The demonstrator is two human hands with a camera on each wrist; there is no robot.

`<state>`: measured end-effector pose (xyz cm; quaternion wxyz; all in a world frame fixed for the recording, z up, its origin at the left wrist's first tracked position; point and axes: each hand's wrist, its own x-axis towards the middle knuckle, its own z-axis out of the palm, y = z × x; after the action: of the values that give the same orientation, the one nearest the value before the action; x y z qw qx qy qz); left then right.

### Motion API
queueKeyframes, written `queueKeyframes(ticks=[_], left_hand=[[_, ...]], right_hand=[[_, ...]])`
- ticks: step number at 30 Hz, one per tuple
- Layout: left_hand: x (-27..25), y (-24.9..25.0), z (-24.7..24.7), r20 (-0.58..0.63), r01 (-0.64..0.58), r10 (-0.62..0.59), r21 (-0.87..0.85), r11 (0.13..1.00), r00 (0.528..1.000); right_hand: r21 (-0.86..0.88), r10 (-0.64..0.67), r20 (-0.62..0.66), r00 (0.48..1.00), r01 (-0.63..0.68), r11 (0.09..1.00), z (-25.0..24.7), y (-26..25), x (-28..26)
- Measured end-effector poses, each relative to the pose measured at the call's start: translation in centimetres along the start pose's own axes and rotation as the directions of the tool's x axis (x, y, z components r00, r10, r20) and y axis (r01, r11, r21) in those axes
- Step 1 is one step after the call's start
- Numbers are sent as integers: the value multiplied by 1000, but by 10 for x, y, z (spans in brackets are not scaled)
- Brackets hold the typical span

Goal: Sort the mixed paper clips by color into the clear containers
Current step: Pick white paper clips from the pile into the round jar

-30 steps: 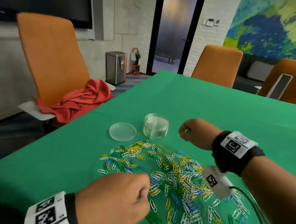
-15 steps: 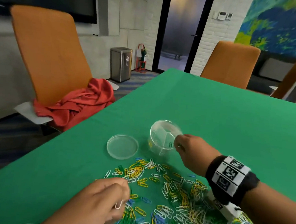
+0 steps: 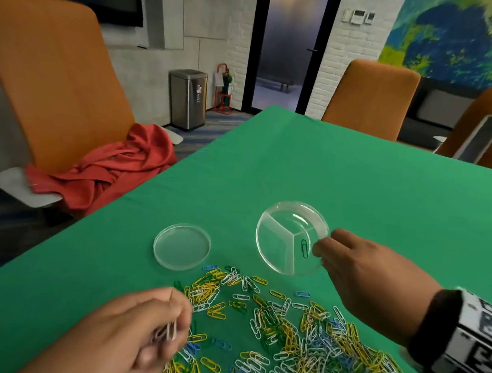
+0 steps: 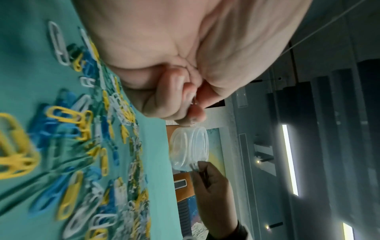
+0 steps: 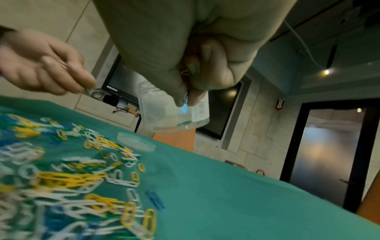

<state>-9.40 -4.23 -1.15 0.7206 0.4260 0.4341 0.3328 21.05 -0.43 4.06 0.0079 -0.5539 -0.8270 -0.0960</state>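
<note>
Right hand (image 3: 358,268) tilts barcode-labelled container (image 3: 281,246).

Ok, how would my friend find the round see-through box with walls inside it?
Look above the big pile of paper clips on the green table. The right hand holds the divided container tilted up. Unlike the flat lid lying beside it, it has inner walls and one green clip.

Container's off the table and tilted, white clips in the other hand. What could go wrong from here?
1. The right hand pinches only the rim of the divided container, tilted in the air; the green clip inside could slide out or over a divider.
2. The left hand pinches white clips loosely; one may drop back into the pile.
</note>
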Motion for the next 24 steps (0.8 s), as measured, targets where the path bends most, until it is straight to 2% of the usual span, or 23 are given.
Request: queueKeyframes(ticks=[3,5,6,7,8,10,11,12,13,15,17,19,20,22,24], left_hand=[[4,24,19,-59,-101,100,-17,995,993],[11,37,32,-47,-161,168,132,978,985],[14,42,41,-17,-191,203,272,943,979],[16,48,51,22,-214,228,440,872,973],[18,52,61,71,-243,252,605,759,965],[21,54,80,204,-320,291,840,438,935],[21,53,88,275,-356,288,889,289,918],[19,52,95,331,-383,266,907,176,905],[18,50,100,378,-409,245,908,87,893],[16,46,102,428,-435,213,900,-16,878],[11,44,100,452,-457,207,889,-27,867],[3,46,99,449,-470,237,882,38,861],[-1,46,98,429,-471,283,877,98,858],[-9,43,92,318,-444,400,853,276,860],[-17,36,84,193,-388,423,809,442,885]], right_hand=[[71,-40,130,991,31,997,-6,-9,-18],[127,-85,194,977,61,990,-13,-18,-30],[162,-112,212,971,78,984,-17,-23,-36],[193,-140,228,964,96,976,-20,-28,-42],[218,-165,243,956,112,970,-24,-32,-48],[264,-210,252,945,142,954,-30,-38,-58],[284,-232,253,939,157,946,-32,-40,-62],[302,-252,255,934,171,938,-33,-42,-67],[317,-268,261,927,180,931,-33,-43,-71],[346,-266,259,929,167,923,-31,-44,-81],[349,-233,236,943,142,926,-26,-45,-91],[349,-210,244,947,116,930,-22,-45,-99],[350,-205,246,947,111,930,-21,-44,-103],[354,-186,246,951,90,931,-23,-42,-111],[357,-166,211,963,82,931,-27,-40,-116]])
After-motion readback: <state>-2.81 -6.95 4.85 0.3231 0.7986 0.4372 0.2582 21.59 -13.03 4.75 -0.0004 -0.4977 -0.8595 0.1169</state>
